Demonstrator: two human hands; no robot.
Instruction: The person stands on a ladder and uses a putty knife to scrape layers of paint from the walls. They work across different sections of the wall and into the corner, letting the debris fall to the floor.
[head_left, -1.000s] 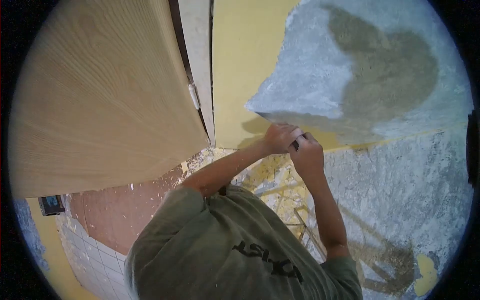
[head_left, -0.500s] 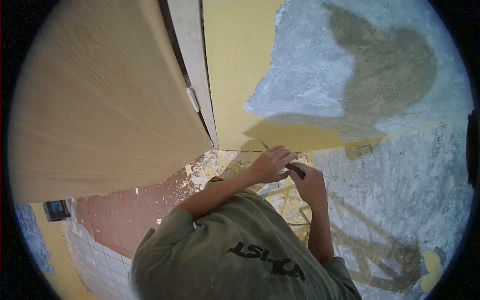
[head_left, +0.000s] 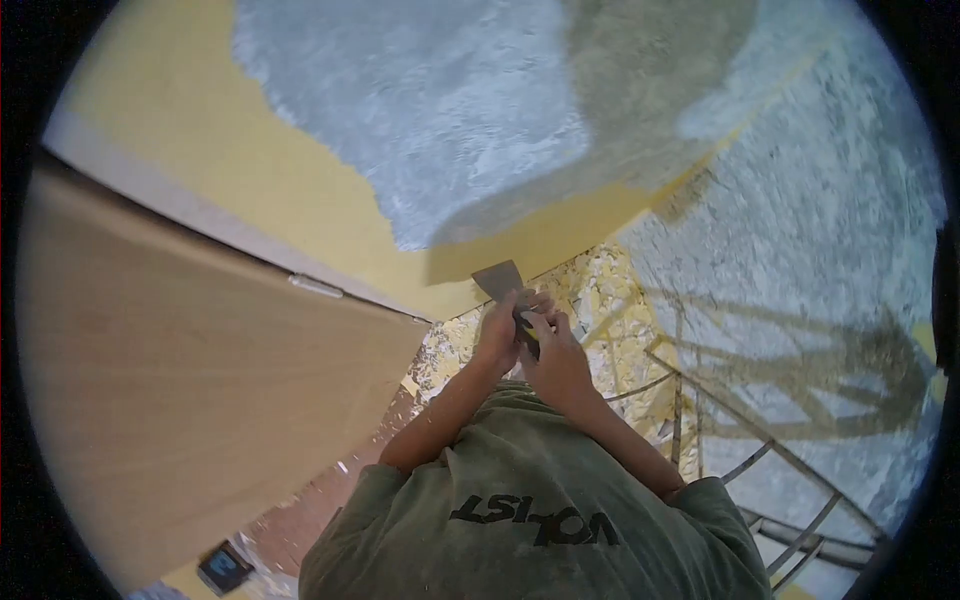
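Scraper (head_left: 499, 279): centre of frame, blade at the yellow paint band (head_left: 300, 210), below the bare grey patch (head_left: 430, 120).
Left hand (head_left: 497, 335), right hand (head_left: 555, 362): both grips wrapped around its dark handle.
Wooden door (head_left: 180, 380): lower left.

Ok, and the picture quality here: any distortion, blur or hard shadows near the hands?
Head view: strong fisheye, black rim around the circle, and the door looks bulged. Head view: the bare wall looks soft and smeared, with a broad shadow across it. Head view: left hand, right hand and scraper are evenly lit, no glare.
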